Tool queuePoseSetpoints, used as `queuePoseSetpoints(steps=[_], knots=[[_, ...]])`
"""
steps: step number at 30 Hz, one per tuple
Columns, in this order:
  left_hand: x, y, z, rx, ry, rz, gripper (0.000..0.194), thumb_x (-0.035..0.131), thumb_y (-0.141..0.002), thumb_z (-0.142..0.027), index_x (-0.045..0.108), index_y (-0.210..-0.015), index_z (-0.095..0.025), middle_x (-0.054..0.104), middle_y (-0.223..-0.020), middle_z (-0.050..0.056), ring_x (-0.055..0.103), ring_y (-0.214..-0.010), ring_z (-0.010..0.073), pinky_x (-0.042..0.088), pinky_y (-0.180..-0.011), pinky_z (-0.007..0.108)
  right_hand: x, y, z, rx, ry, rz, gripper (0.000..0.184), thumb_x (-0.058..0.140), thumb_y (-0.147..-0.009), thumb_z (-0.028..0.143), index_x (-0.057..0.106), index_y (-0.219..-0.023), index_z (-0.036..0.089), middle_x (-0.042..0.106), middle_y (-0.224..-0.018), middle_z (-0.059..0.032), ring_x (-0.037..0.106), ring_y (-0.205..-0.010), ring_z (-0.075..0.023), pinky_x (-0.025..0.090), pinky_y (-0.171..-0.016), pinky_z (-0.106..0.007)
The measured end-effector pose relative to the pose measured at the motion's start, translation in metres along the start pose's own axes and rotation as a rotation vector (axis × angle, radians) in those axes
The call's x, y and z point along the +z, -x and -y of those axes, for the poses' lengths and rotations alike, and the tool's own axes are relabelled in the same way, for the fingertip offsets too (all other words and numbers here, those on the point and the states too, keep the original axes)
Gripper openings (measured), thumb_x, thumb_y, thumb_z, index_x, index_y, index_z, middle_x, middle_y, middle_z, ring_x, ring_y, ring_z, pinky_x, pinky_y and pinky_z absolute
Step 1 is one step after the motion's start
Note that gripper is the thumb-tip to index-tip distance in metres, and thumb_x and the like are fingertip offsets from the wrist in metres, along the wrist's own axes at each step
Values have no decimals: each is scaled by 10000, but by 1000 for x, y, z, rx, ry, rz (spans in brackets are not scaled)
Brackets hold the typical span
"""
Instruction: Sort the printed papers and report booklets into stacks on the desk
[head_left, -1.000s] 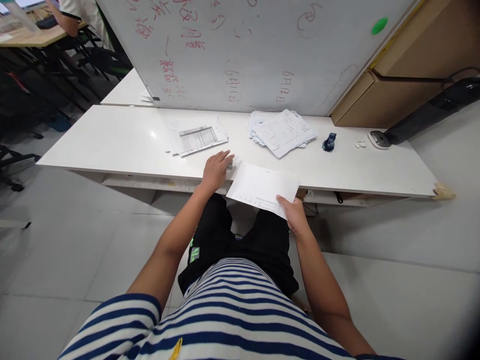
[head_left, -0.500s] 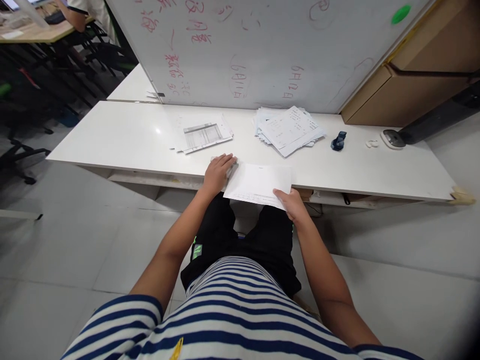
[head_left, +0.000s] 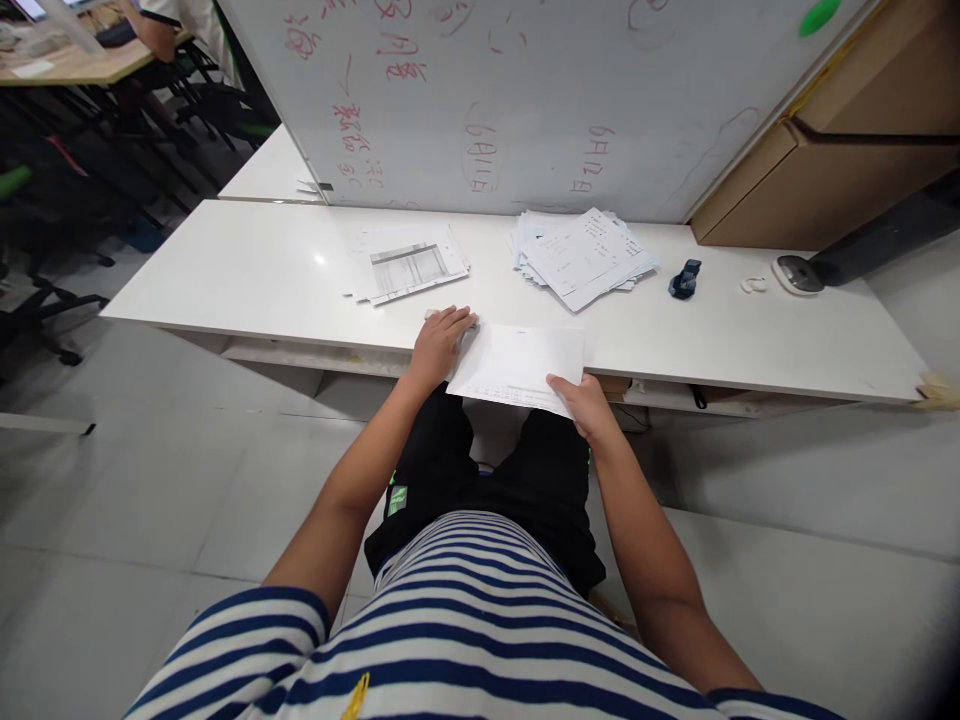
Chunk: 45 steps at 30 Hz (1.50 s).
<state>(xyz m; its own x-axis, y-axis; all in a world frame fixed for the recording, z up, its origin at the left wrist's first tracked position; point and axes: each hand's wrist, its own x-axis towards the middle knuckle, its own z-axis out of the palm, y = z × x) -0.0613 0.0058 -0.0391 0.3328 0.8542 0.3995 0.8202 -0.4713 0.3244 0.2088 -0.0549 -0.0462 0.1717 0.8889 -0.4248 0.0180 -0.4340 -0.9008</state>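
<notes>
My right hand [head_left: 589, 405] grips a white sheet of paper [head_left: 517, 358] at its lower right corner, thumb on top and fingers beneath. Faint print runs along the sheet's near edge, and a small dark mark shows near its far edge. Over the sheet's left edge, my left hand [head_left: 441, 348] is laid palm down on a small pale object that appears to be a stapler [head_left: 430, 314]. The palm and fingers hide most of it. Beyond my left hand lie several printed slips [head_left: 412, 272]; a loose pile of papers [head_left: 585, 258] lies farther right.
A whiteboard [head_left: 555, 70] with red writing rises behind the white desk [head_left: 247, 270]. To the right are a dark blue object [head_left: 685, 280], a small white item [head_left: 753, 285], a mouse [head_left: 797, 274] and cardboard boxes [head_left: 780, 190]. Another person [head_left: 199, 35] sits at a table far left.
The sheet has shifted left and turned slightly, bringing its left edge to my left hand. My left hand has flattened over the small object. The camera view has shifted a little.
</notes>
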Motion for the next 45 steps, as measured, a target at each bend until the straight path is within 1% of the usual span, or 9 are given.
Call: queuePoseSetpoints(steps=[6,12,18,22,32,37,45], knots=[[1,1,0,4,-8,-3,518,368,-873,2,576,-1286,-230,563,-1371,41,436,-1341,219,344,-1102,472,-1,-1,-4,-6,10,3,331,739,-657,324,692,-912,118,735,-1010,-121,700,-899,-247,560,-757,-309],[3,1,0,-4,-13,-1,522,372,-865,1,577,-1287,-228,563,-1371,38,437,-1340,222,337,-1110,469,-1,-4,-10,-3,14,-14,348,749,-643,341,696,-910,124,739,-984,-115,699,-883,-248,562,-758,-323],[5,1,3,7,-3,6,531,384,-867,1,564,-1300,-248,557,-1377,32,421,-1352,217,317,-1123,474,-1,-7,-15,-25,1,0,328,733,-654,337,694,-908,133,745,-925,-96,701,-846,-235,564,-753,-318],[5,1,3,4,-6,12,533,385,-867,-1,562,-1301,-255,558,-1376,28,419,-1353,215,308,-1127,482,-2,-9,-17,-44,2,12,353,734,-652,353,691,-923,132,745,-926,-98,701,-846,-237,564,-741,-317],[4,2,-3,-27,-30,-13,519,371,-874,-14,576,-1283,-259,566,-1368,13,434,-1338,211,319,-1122,479,-3,-7,-16,-50,4,22,362,733,-662,367,692,-928,126,740,-987,-107,698,-893,-242,553,-787,-322],[7,2,-1,-39,-29,-17,519,373,-876,-32,567,-1295,-268,564,-1371,15,426,-1345,208,319,-1123,485,-3,-6,-14,-41,11,25,342,732,-665,363,689,-918,138,741,-977,-104,697,-888,-243,559,-788,-328],[10,4,0,-36,-38,-16,538,360,-869,-21,562,-1305,-263,552,-1383,2,412,-1354,202,298,-1136,455,-5,-7,-13,-36,49,12,369,735,-666,397,697,-925,137,740,-970,-100,690,-896,-258,556,-797,-340]])
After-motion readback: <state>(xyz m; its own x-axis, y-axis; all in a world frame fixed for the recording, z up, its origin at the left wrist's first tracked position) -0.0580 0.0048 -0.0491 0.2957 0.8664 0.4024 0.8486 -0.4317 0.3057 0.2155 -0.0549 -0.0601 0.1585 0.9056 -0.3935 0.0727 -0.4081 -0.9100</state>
